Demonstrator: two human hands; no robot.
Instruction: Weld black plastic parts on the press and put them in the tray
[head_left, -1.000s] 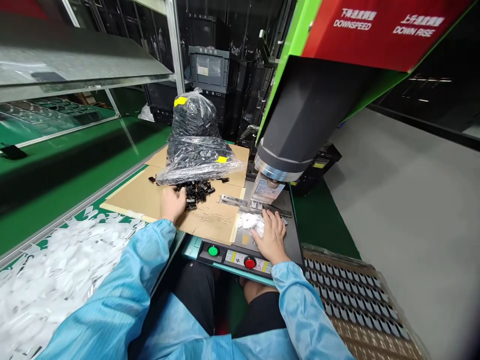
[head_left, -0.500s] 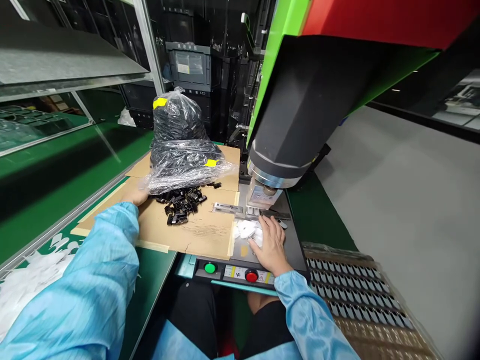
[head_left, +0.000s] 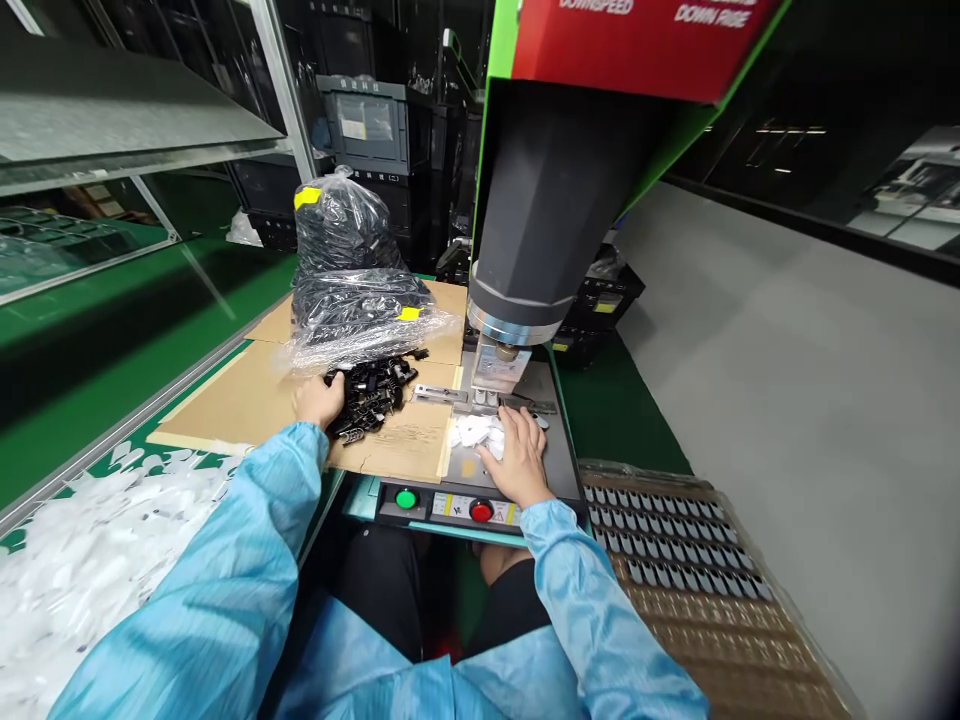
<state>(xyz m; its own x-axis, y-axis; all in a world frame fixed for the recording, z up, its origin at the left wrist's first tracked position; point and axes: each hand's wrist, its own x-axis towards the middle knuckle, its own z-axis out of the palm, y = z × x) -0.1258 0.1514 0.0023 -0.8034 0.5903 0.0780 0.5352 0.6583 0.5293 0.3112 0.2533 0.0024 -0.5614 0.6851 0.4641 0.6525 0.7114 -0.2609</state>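
Note:
My left hand (head_left: 319,400) rests on the brown cardboard sheet (head_left: 225,400), its fingers curled into the pile of small black parts (head_left: 375,388); what they grip is hidden. My right hand (head_left: 519,458) lies flat, fingers stretched, on the dark machine plate (head_left: 559,470) beside a heap of small white pieces (head_left: 472,431). Just beyond its fingertips stands the press head (head_left: 499,365) of the green and grey machine (head_left: 555,190).
Two clear bags of black parts (head_left: 349,285) sit on the cardboard behind the pile. A green button (head_left: 406,499) and a red button (head_left: 481,512) face me. A tray of small parts (head_left: 690,570) lies at right; white scraps (head_left: 82,560) at left.
My left hand moved from the cardboard's left side back right into the black parts pile. My right hand stayed on the plate. The view shifted slightly.

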